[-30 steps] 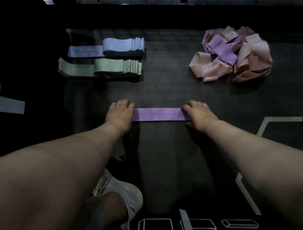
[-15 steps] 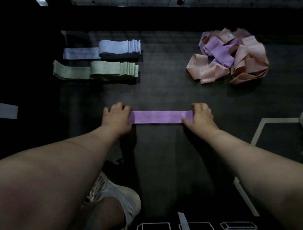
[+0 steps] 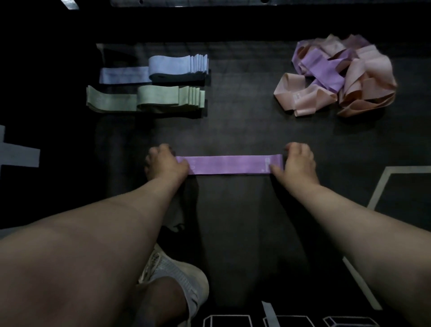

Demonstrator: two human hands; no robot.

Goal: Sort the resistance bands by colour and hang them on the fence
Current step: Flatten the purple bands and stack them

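A purple resistance band (image 3: pixel 228 165) lies flat and straight on the dark floor mat (image 3: pixel 233 221) in front of me. My left hand (image 3: pixel 165 163) grips its left end with curled fingers, the thumb lying on top of the band. My right hand (image 3: pixel 299 163) pinches the right end, thumb on the band and fingers curled past its edge. At the far left lie a folded stack of blue bands (image 3: pixel 177 67) and, just in front of it, a stack of green bands (image 3: pixel 158 98). A loose heap of pink and purple bands (image 3: pixel 338 79) sits at the far right.
My white shoe (image 3: pixel 179 275) and knee are at the bottom centre. White painted lines (image 3: pixel 382 184) cross the floor on the right and bottom. A pale strip (image 3: pixel 18 155) lies at the left edge. A metal rail (image 3: pixel 233 2) runs along the top.
Both hands have moved apart along the purple band, which now shows longer between them. Their fingers have curled at the band's ends, where before they lay flatter on it.
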